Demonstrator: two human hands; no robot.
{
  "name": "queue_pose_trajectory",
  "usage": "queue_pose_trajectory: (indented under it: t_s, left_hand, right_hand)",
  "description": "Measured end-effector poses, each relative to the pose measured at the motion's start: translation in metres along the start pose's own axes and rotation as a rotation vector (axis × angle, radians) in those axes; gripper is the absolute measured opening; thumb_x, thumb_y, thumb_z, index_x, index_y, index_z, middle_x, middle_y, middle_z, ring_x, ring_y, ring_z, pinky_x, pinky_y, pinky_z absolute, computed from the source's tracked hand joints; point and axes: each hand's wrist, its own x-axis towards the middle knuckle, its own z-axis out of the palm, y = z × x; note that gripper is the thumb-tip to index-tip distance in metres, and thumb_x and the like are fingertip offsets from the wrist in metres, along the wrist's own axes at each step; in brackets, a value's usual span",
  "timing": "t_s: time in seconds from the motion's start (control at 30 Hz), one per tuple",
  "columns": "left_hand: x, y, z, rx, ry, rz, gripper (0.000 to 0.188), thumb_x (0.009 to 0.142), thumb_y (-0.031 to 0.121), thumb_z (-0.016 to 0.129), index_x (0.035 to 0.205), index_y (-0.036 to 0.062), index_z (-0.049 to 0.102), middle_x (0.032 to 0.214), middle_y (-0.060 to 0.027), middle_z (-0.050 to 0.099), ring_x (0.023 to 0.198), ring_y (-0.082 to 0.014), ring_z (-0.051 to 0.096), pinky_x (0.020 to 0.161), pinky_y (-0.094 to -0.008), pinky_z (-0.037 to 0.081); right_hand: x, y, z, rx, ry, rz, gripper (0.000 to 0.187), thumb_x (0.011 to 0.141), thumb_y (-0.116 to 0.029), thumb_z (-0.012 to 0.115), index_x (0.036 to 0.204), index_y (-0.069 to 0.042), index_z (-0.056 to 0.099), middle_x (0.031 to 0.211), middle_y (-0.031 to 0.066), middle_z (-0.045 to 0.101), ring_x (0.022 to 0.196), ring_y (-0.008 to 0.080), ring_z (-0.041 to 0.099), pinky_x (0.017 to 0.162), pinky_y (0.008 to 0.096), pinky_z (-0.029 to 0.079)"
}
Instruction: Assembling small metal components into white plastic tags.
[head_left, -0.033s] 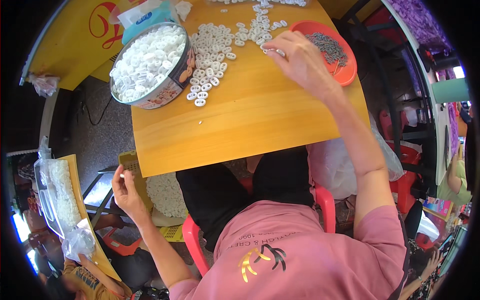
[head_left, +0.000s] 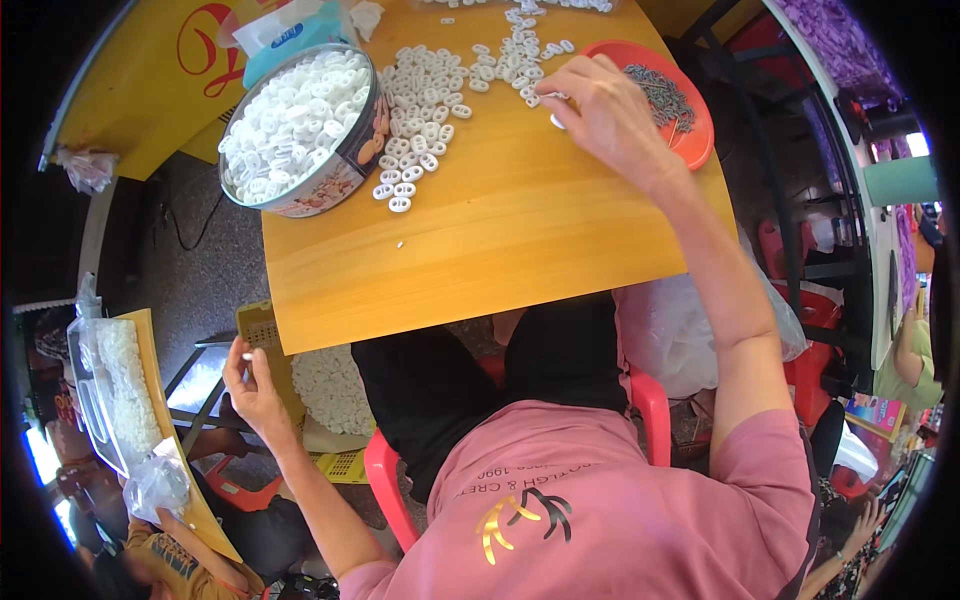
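Observation:
My right hand (head_left: 600, 115) reaches over the wooden table (head_left: 500, 240) and pinches a small white ring at its fingertips. It sits beside an orange-red plate (head_left: 695, 145) holding small grey metal pins (head_left: 660, 95). Loose white rings (head_left: 425, 110) lie spread on the table to the left of that hand. A round tin (head_left: 300, 130) full of white rings stands at the table's far left corner. My left hand (head_left: 250, 385) is down beside the table's left edge. It holds a small white piece between thumb and finger, above a yellow crate (head_left: 262, 325) of white rings.
A white plastic bag (head_left: 660, 340) hangs under the table by my right knee. I sit on a red plastic chair (head_left: 385, 480). A clear bag of white rings (head_left: 115, 390) rests at the far left. Another person (head_left: 170, 560) is at the lower left. A tissue pack (head_left: 290, 30) lies behind the tin.

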Motion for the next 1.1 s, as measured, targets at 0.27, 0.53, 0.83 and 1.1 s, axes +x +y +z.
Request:
queue_pose_trajectory:
  t_s: [0.27, 0.53, 0.83, 1.1]
  left_hand:
    - [-0.022, 0.002, -0.002, 0.163, 0.217, 0.152, 0.032, 0.098, 0.008, 0.056, 0.129, -0.0006, 0.054, 0.125, -0.0112, 0.053, 0.105, -0.0182, 0.058, 0.090, -0.0320, 0.050]
    - [-0.025, 0.109, 0.080, -0.178, -0.009, 0.499, 0.023, 0.095, -0.006, 0.053, 0.116, -0.0040, 0.061, 0.110, -0.0132, 0.059, 0.097, -0.0180, 0.062, 0.084, -0.0282, 0.052]
    - [-0.024, 0.155, 0.180, -0.550, -0.516, 0.337, 0.019, 0.095, -0.003, 0.055, 0.112, -0.0022, 0.063, 0.098, -0.0082, 0.062, 0.085, -0.0122, 0.061, 0.075, -0.0246, 0.051]
    - [-0.012, 0.161, 0.211, -0.655, -0.588, 0.081, 0.021, 0.099, 0.007, 0.054, 0.116, -0.0030, 0.060, 0.098, -0.0070, 0.064, 0.082, -0.0118, 0.062, 0.076, -0.0243, 0.051]
  right_hand:
    - [0.010, 0.010, 0.009, -0.174, -0.115, -0.093, 0.009, 0.082, -0.020, 0.070, 0.085, -0.012, 0.075, 0.089, 0.0031, 0.064, 0.096, 0.0235, 0.055, 0.088, 0.0386, 0.042]
    - [0.009, -0.011, 0.023, -0.081, -0.093, -0.246, 0.012, 0.083, -0.020, 0.070, 0.080, -0.009, 0.070, 0.086, 0.0043, 0.063, 0.094, 0.0227, 0.056, 0.084, 0.0377, 0.046]
    - [0.008, -0.031, 0.029, 0.228, -0.187, -0.191, 0.010, 0.084, -0.011, 0.067, 0.087, -0.003, 0.065, 0.084, 0.0084, 0.060, 0.091, 0.0267, 0.057, 0.082, 0.0381, 0.048]
    - [-0.005, -0.045, 0.017, 0.457, -0.171, -0.043, 0.012, 0.083, -0.009, 0.066, 0.092, -0.001, 0.066, 0.087, 0.0122, 0.065, 0.089, 0.0291, 0.061, 0.080, 0.0375, 0.050]
